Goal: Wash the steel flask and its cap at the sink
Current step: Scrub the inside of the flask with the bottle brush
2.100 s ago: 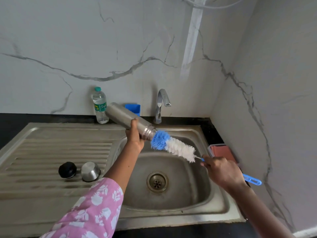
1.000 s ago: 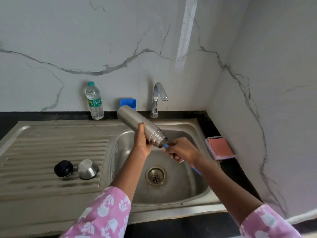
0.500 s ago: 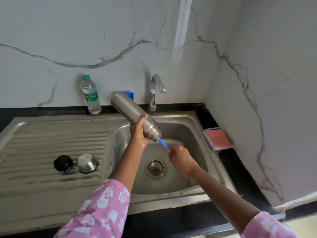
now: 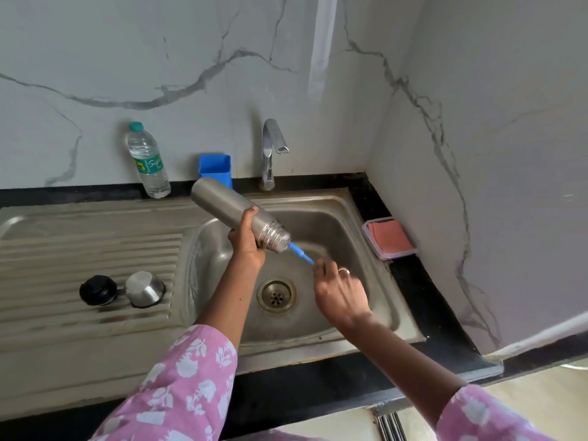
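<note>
Steel flask (image 4: 229,206) is held tilted above the sink (image 4: 375,272), mouth pointing down and right, base up toward the far left. Left hand (image 4: 246,240) is wrapped round the flask body just behind the threaded neck. Bottle brush (image 4: 300,253) sits inside the flask: white bristles just show at the mouth and the blue handle sticks out. Right hand (image 4: 339,291), slightly blurred, has its fingers curled round the handle's near end. Steel cap (image 4: 144,288) lies on the ribbed drainboard (image 4: 79,249), left of the basin, just beside a black stopper (image 4: 98,290). Along the far worktop edge stand a water bottle (image 4: 149,162), blue container (image 4: 215,168) and tap (image 4: 272,151). A pink pad in a clear tray (image 4: 389,238) lies right of the basin.
</note>
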